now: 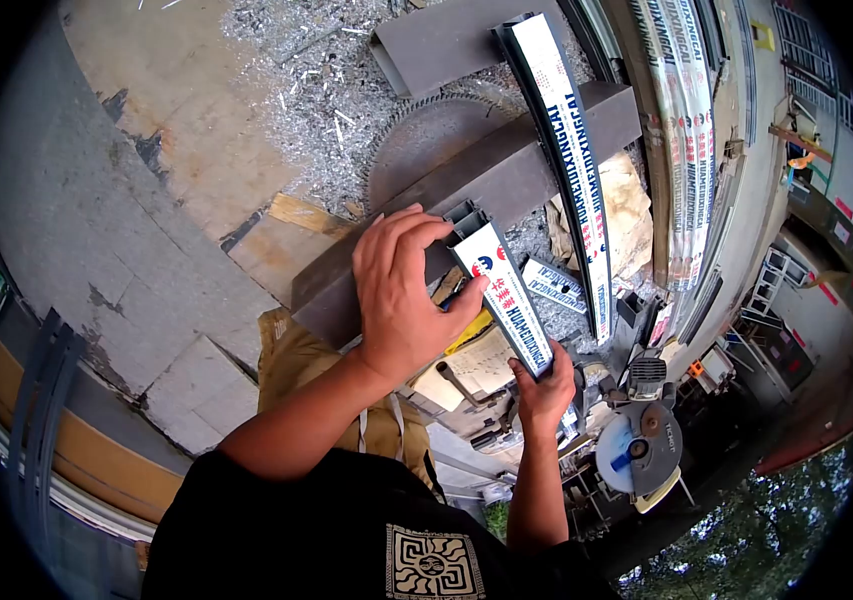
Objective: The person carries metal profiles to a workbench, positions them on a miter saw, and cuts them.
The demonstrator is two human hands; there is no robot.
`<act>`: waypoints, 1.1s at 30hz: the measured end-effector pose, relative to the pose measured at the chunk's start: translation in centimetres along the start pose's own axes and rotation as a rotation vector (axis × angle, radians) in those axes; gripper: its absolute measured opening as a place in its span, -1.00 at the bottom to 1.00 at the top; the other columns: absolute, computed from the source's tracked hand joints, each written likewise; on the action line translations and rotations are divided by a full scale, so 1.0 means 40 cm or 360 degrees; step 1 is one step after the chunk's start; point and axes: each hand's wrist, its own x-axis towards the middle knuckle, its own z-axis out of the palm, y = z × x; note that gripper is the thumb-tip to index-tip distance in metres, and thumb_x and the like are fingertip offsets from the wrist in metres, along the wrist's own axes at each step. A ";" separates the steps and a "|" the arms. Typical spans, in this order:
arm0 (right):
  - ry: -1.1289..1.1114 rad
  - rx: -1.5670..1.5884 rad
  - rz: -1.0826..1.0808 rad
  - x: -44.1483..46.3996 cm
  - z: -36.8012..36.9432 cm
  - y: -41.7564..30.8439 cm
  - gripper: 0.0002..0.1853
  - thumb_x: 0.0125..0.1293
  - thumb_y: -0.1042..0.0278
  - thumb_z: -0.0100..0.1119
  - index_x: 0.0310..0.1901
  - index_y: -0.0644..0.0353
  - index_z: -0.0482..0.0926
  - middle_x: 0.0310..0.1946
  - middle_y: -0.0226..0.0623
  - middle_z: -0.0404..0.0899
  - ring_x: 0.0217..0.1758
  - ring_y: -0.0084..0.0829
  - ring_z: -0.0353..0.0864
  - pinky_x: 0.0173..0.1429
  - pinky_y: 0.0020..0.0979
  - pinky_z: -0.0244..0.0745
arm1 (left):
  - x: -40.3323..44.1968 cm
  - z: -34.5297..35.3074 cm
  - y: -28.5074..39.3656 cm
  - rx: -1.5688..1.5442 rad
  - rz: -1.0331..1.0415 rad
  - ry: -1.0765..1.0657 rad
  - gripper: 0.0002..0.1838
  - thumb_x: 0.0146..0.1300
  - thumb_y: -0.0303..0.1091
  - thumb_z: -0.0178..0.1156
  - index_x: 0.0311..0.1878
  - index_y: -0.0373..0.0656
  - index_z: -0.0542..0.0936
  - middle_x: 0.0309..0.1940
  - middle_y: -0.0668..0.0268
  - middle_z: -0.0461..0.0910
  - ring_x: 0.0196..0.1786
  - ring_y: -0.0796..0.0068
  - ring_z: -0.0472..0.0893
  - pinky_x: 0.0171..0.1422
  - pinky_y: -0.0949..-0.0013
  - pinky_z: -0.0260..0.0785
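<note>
A short dark metal profile (506,300), hollow at its upper end and covered by a white printed film strip, slants between my two hands. My left hand (398,285) curves round its upper end, with the thumb against the strip's edge and the fingers at the far side. At the lower end, my right hand (546,388) grips the profile between thumb and fingers. A longer profile (566,160) with the same film lies just beyond, across a dark rectangular metal tube (476,170). Behind that tube is a large toothed saw blade (426,140).
Metal shavings (316,110) cover the surface around the blade. Long wrapped profiles (681,150) are stacked at the right. A cut-off saw (638,447) stands at lower right. A short printed offcut (553,287) lies beyond the held piece. Another dark tube (436,45) lies at the top.
</note>
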 end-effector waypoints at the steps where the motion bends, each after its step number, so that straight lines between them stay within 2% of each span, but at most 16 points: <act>1: 0.0002 -0.0010 -0.0008 0.000 0.000 0.002 -0.28 -0.02 0.42 0.77 0.24 0.23 0.67 0.03 -0.04 0.74 0.11 -0.07 0.71 0.26 -0.16 0.60 | 0.000 0.000 0.000 0.0001 0.0000 -0.0003 -0.33 0.09 -0.24 0.62 0.26 -0.15 0.55 0.18 0.14 0.62 0.39 -0.03 0.56 0.53 -0.09 0.25; 10: -0.0045 0.0013 0.0078 0.004 -0.007 -0.005 -0.27 -0.05 0.42 0.79 0.23 0.24 0.68 0.03 -0.04 0.75 0.10 -0.03 0.71 0.25 -0.15 0.61 | 0.000 0.001 0.004 -0.0008 -0.0034 -0.0013 -0.34 0.11 -0.24 0.63 0.25 -0.16 0.56 0.17 0.14 0.62 0.39 -0.01 0.56 0.51 -0.07 0.25; 19: -0.0004 0.0004 0.0008 0.002 0.002 0.006 -0.29 -0.03 0.41 0.79 0.22 0.22 0.67 0.03 -0.04 0.74 0.11 -0.03 0.71 0.25 -0.15 0.61 | -0.005 0.001 0.008 -0.0106 -0.0119 0.0042 -0.10 0.04 -0.29 0.69 0.40 -0.21 0.39 0.40 -0.02 0.45 0.43 -0.08 0.47 0.55 -0.06 0.26; 33: 0.0038 0.0018 -0.0096 -0.004 0.013 0.027 -0.28 0.01 0.39 0.77 0.26 0.22 0.65 0.06 -0.04 0.73 0.11 -0.03 0.72 0.26 -0.14 0.60 | -0.011 -0.002 0.001 0.0004 -0.0122 -0.0067 -0.25 0.07 -0.20 0.69 0.26 -0.18 0.50 0.36 0.09 0.50 0.39 0.01 0.50 0.50 -0.05 0.25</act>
